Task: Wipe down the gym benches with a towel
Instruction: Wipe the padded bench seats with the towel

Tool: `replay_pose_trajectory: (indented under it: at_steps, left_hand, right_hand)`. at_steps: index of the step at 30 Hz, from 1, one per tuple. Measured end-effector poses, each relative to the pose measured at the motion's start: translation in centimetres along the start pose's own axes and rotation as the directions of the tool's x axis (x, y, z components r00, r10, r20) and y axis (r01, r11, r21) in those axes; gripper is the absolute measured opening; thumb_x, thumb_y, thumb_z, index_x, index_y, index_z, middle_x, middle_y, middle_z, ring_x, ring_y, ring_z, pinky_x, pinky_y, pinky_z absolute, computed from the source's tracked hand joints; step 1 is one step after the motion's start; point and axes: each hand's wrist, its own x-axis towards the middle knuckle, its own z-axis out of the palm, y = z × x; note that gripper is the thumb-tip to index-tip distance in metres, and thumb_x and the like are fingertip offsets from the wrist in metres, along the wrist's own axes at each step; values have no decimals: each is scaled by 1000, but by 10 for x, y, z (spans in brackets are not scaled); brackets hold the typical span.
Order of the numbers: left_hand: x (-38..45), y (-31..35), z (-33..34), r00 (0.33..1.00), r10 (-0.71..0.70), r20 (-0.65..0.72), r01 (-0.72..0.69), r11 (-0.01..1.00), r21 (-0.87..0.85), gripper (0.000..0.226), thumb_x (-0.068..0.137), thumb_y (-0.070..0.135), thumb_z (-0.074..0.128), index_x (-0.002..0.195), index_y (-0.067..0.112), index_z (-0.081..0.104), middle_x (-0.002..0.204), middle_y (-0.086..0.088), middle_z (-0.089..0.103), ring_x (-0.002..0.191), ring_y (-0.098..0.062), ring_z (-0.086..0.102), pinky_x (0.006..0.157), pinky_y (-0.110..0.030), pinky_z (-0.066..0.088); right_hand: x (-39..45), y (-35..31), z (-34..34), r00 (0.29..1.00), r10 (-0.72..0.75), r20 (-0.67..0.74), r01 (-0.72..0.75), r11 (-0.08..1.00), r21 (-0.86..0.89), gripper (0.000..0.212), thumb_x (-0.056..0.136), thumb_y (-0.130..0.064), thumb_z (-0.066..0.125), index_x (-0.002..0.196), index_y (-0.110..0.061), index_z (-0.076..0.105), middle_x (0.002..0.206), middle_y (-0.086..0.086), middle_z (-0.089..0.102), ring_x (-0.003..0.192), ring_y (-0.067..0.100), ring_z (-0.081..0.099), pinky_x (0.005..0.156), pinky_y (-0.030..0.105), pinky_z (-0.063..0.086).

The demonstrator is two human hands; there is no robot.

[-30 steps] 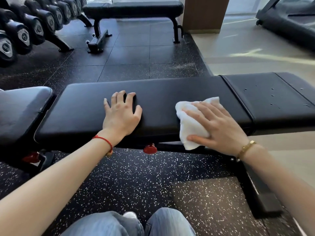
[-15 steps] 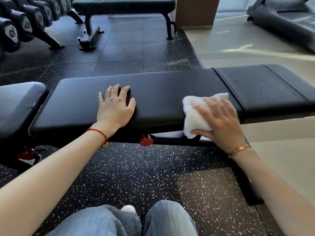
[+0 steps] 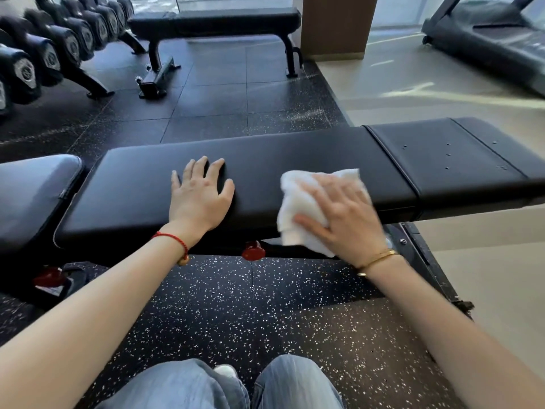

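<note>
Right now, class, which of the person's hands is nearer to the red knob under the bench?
Left. The left hand rests flat just above-left of the red knob; the right hand, pressing the towel, is farther right.

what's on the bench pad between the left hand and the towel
Nothing: the head view shows only bare black bench pad between the left hand and the white towel under the right hand.

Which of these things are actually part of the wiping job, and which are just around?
In the job:
- towel
- right hand pressing it
- left hand flat on the bench
- bench

Just around:
- dumbbells
- far bench
- treadmill
</note>
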Motion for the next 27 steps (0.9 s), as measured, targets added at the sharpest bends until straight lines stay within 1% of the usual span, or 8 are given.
replay_pose_trajectory:
  at_steps: [4, 7, 11, 14, 18, 23, 25, 27]
  left_hand:
    - [0, 4, 2, 1000, -9, 8, 9, 1000, 17, 54, 100, 42, 32, 152, 26, 28, 162, -8, 20, 151, -25, 8, 122, -52, 1]
    - [1, 5, 3, 1000, -10, 1, 10, 1000, 24, 54, 99, 41, 33, 151, 24, 29, 160, -10, 22, 150, -27, 10, 122, -54, 2]
    - [3, 2, 3, 1000, 2, -29, -1, 1000, 28, 52, 98, 42, 37, 147, 25, 34, 157, -9, 28, 148, -26, 15, 120, -55, 6]
    - [3, 0, 2, 999, 13, -39, -12, 999, 30, 51, 97, 44, 37, 145, 27, 36, 156, -7, 30, 147, -25, 17, 120, -53, 8]
    - [2, -4, 4, 998, 26, -51, -24, 999, 33, 59, 92, 51, 27, 146, 28, 36, 155, -6, 32, 147, -24, 19, 119, -53, 10]
    - [2, 1, 6, 999, 6, -50, -4, 998, 55, 64, 89, 50, 24, 147, 25, 35, 155, -8, 31, 147, -27, 19, 120, -55, 10]
    - [2, 3, 6, 998, 2, -59, 1, 998, 62, 65, 87, 49, 24, 146, 24, 36, 154, -8, 32, 146, -27, 20, 119, -56, 11]
    - [2, 2, 7, 997, 6, -71, -2, 998, 64, 64, 87, 49, 25, 145, 24, 39, 153, -8, 34, 146, -28, 22, 118, -56, 13]
  right_hand:
    - [33, 58, -10, 949, 286, 132, -295, 954, 60, 82, 85, -71, 15, 146, -23, 43, 151, 4, 43, 139, 25, 38, 113, 36, 17]
    - [88, 71, 7, 898, 387, 207, -389, 921, -37, 73, 97, -64, 22, 150, -16, 36, 153, 10, 39, 141, 28, 33, 116, 40, 18]
    - [144, 22, 21, 933, 287, 218, -280, 958, -65, 62, 100, -57, 28, 142, -14, 44, 143, 17, 49, 130, 32, 45, 109, 43, 29]
    - [126, -9, 23, 959, 81, 271, -104, 992, 70, 67, 100, -56, 31, 155, -19, 26, 157, 10, 33, 144, 27, 29, 119, 42, 18]
    - [68, 13, 8, 982, -32, 185, 6, 991, 137, 78, 87, -68, 15, 154, -31, 27, 157, -5, 32, 145, 16, 26, 116, 34, 13]
    - [102, 93, 9, 956, 211, 206, -204, 977, -58, 86, 82, -69, 9, 147, -21, 38, 146, 9, 46, 135, 26, 40, 112, 43, 25]
    - [133, 100, 15, 907, 345, 243, -324, 938, -124, 75, 92, -66, 16, 144, -18, 43, 144, 13, 48, 133, 29, 42, 111, 44, 27]
    - [159, 82, 16, 910, 354, 216, -317, 929, -191, 59, 96, -58, 21, 130, -23, 54, 132, 10, 59, 123, 28, 53, 97, 42, 32]
